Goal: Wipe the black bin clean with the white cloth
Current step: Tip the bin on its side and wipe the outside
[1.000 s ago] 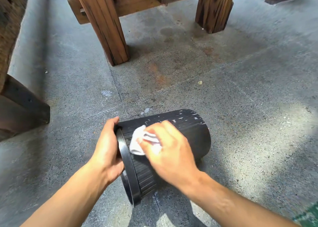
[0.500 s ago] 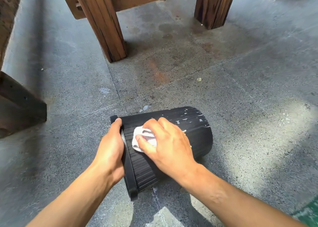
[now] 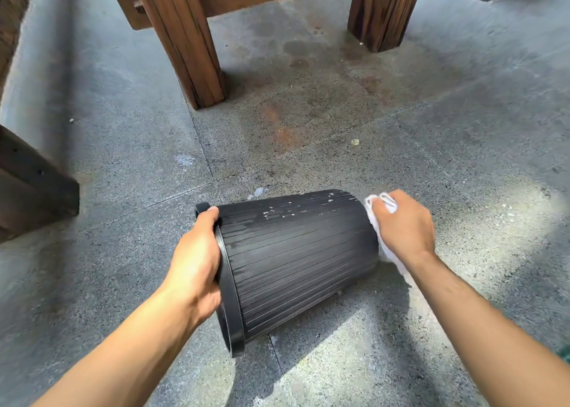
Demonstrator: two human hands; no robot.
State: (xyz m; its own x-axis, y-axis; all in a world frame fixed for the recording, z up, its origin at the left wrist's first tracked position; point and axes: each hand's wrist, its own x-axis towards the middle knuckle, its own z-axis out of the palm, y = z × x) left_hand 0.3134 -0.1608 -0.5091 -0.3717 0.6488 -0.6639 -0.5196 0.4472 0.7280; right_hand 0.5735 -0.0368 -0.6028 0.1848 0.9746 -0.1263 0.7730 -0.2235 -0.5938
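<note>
1. So your left hand (image 3: 197, 261) clamps the rim of the black bin (image 3: 296, 261), lying on its side.
2. Your right hand (image 3: 404, 224), at 3 o'clock, clutches the white cloth (image 3: 374, 218) against its base.
3. Wooden legs (image 3: 185, 42) stand at 12 o'clock.

Black bin (image 3: 296, 261) – ribbed lines, pale flecks; white cloth (image 3: 377, 221); grey speckled floor (image 3: 462, 159); brown wooden legs (image 3: 185, 36).

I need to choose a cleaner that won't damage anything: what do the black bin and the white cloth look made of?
Black ribbed bin: probably moulded plastic with a matte finish, judging by its fine even ribs and thick smooth rim; pale flecks sit on its upper side. White crumpled cloth: soft woven fabric or possibly thick paper towel, since it bunches and folds under the right hand.
</note>
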